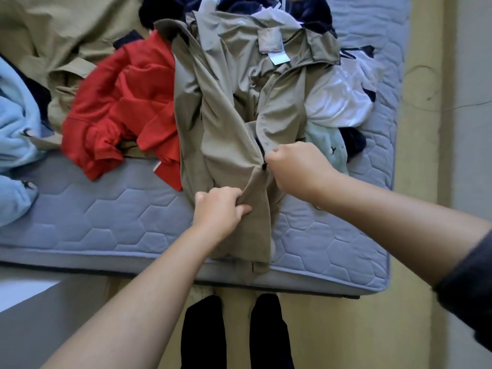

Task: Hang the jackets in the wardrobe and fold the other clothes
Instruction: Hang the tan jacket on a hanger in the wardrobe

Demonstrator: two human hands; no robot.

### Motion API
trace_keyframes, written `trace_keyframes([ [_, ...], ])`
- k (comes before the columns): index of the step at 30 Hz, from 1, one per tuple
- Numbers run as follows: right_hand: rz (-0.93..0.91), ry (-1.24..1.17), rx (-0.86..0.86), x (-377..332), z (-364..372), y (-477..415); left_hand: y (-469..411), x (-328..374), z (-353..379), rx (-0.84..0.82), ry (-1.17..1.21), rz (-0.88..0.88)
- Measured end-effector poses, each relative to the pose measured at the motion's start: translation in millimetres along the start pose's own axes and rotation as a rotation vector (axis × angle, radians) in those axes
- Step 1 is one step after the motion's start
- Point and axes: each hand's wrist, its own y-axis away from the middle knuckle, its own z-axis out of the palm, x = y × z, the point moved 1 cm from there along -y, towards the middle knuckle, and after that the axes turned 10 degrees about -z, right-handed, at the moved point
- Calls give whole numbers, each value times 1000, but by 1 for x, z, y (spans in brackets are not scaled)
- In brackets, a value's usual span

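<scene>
Lying open: khaki jacket [229,123], zipper half-closed.

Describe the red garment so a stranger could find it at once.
Start at the quilted blue-grey mattress with its heap of clothes. Just left of the khaki jacket laid out in the middle lies the red garment, crumpled. It is the only bright red piece among khaki, pale blue, white and navy ones.
</scene>
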Motion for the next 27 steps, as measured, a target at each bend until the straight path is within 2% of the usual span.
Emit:
trace_keyframes([
  [5,59,-1,108,15,-20,-21,1,-52,3,-81,-58,-132],
  [8,53,-13,115,12,-27,-24,0,-65,0,-123,-43,-204],
  [12,45,-33,174,5,-32,-22,-8,-33,-20,-86,148,-118],
  [16,8,-15,183,5,-45,-20,-24,15,-52,76,347,5],
  [18,11,-6,169,7,-51,-18,-27,22,-59,113,318,34],
  [21,44,25,125,15,-61,-13,-19,7,-53,80,190,45],
  [27,37,87,127,22,-79,-7,-2,-37,-43,14,113,-78],
])
